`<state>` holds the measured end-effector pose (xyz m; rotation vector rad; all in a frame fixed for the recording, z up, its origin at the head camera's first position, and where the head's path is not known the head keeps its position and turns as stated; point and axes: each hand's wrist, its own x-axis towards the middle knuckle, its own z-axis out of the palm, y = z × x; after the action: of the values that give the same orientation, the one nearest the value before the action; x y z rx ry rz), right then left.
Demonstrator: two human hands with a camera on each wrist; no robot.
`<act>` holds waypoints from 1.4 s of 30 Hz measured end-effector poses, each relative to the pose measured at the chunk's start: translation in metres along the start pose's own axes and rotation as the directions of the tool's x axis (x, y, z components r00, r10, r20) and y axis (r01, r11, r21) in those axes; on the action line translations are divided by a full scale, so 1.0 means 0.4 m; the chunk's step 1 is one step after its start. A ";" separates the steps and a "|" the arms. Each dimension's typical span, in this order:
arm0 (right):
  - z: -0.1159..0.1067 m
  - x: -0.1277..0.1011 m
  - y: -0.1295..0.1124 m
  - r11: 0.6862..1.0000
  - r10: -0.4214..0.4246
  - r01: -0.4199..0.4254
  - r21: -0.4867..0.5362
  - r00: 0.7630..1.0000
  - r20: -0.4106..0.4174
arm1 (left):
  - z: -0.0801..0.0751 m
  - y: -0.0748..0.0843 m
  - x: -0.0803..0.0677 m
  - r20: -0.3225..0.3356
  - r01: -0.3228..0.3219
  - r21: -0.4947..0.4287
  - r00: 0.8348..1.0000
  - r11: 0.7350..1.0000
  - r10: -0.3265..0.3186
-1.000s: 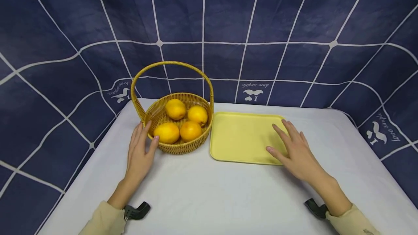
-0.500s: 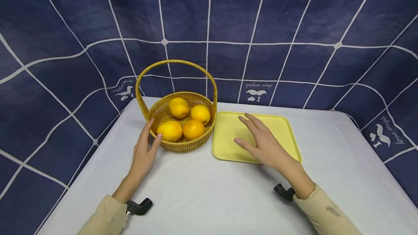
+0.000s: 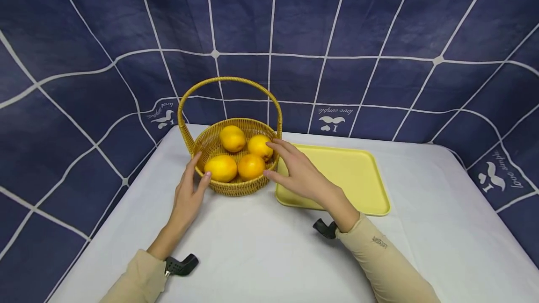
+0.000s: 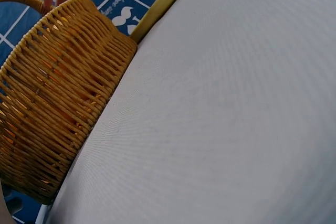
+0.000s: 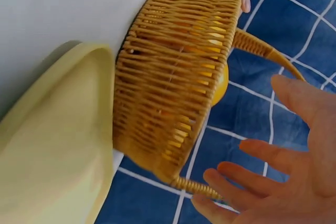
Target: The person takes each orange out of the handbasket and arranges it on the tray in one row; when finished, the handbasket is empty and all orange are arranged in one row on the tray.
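Right hand (image 3: 296,172) fingers spread apart over wicker basket (image 3: 219,186) rim — nearest the back-right orange (image 3: 259,146), left hand (image 3: 189,195) open-fingered against basket's side, yellow tray (image 3: 349,176) just beyond right hand

Woven wicker basket (image 3: 236,172) on the left, rough ribbed strands with a faint sheen, the handle wrapped in the same cane. Inside, four oranges (image 3: 251,166) with smooth, slightly glossy, finely dimpled skin. Right of it, a pale yellow tray (image 3: 353,176), smooth matt plastic. The table (image 3: 261,256) wears a white, fine-ribbed matt cloth. Far behind, a soft navy fabric backdrop (image 3: 337,22), matt, lightly creased.
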<state>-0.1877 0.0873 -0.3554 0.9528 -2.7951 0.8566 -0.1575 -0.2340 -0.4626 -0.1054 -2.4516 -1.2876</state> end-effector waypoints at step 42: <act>0.110 0.155 -0.057 0.996 0.081 -0.081 0.021 0.997 0.020 | 0.001 -0.002 -0.004 0.000 -0.002 -0.017 1.000 1.000 0.002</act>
<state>-0.2195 0.0155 -0.3668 0.8607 -2.8641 0.8949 -0.1565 -0.2340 -0.4641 -0.1125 -2.4403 -1.3078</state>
